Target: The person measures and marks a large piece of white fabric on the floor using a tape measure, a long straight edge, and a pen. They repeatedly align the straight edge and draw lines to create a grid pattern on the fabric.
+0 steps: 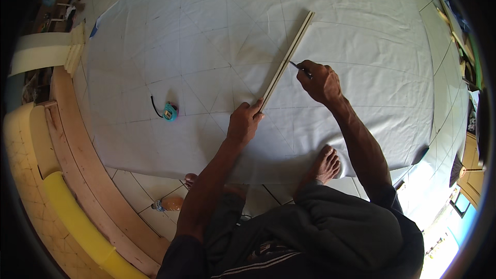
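A pale straight strip (pixel 295 41) lies diagonally on a large grey-white sheet (pixel 372 31) marked with thin drawn lines. My left hand (pixel 244 121) grips the strip's lower end, pressing it on the sheet. In my right hand (pixel 320 82) is a dark pen-like tool (pixel 297 66), its tip against the right edge of the strip near the middle. A teal tape measure (pixel 170 111) with a black strap rests on the sheet to the left of my left hand. My bare right foot (pixel 325 165) stands on the sheet's near edge.
White floor tiles (pixel 124 186) surround the sheet. Wooden planks (pixel 82 144), a yellow padded roll (pixel 72 212) and a cream post (pixel 41 51) line the left. A plastic bottle (pixel 168 203) lies near the lower left. Boards and other items (pixel 470 155) stand along the right.
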A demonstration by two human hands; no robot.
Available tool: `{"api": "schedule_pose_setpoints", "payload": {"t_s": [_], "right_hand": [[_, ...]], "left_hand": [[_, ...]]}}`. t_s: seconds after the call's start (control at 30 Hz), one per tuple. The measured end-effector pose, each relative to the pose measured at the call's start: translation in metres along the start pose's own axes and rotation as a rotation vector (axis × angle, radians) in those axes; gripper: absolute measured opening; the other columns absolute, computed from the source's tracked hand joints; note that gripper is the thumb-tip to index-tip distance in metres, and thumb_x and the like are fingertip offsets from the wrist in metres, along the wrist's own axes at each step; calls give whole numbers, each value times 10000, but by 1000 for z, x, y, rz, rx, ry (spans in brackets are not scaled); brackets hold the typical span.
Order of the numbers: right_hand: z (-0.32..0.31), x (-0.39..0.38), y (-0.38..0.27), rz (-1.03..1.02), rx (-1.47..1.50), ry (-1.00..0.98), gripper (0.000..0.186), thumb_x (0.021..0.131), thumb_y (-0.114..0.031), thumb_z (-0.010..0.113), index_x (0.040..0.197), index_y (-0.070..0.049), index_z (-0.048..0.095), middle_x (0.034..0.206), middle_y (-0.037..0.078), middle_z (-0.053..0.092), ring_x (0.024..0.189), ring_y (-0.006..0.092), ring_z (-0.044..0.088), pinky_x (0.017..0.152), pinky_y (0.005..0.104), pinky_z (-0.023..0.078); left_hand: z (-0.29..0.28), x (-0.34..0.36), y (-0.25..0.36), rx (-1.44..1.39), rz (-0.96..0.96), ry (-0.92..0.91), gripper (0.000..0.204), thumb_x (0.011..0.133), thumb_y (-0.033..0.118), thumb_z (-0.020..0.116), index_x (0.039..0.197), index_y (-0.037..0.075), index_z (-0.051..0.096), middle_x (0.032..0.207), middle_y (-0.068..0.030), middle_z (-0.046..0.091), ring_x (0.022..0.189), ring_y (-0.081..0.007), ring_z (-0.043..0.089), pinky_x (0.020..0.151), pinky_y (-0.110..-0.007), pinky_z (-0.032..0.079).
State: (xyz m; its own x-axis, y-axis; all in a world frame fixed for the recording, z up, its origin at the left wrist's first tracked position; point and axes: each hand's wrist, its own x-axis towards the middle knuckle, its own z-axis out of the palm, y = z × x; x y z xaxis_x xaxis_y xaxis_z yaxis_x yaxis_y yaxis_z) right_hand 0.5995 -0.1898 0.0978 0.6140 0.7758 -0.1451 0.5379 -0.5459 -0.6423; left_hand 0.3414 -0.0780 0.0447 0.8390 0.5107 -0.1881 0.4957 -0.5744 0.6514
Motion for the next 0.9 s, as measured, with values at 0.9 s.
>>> {"api": "schedule_pose_setpoints", "payload": {"t_s": [0.9], "right_hand": [[-7,8,-16,81,0,-32,253,910,-254,636,1026,-66,759,820,183,747,782,379,742,758,485,583]], "left_hand": [[-9,14,-17,-43,120,-90,409,941,184,759,1345,190,695,739,-144,563,630,-324,584,607,-445,512]]}}
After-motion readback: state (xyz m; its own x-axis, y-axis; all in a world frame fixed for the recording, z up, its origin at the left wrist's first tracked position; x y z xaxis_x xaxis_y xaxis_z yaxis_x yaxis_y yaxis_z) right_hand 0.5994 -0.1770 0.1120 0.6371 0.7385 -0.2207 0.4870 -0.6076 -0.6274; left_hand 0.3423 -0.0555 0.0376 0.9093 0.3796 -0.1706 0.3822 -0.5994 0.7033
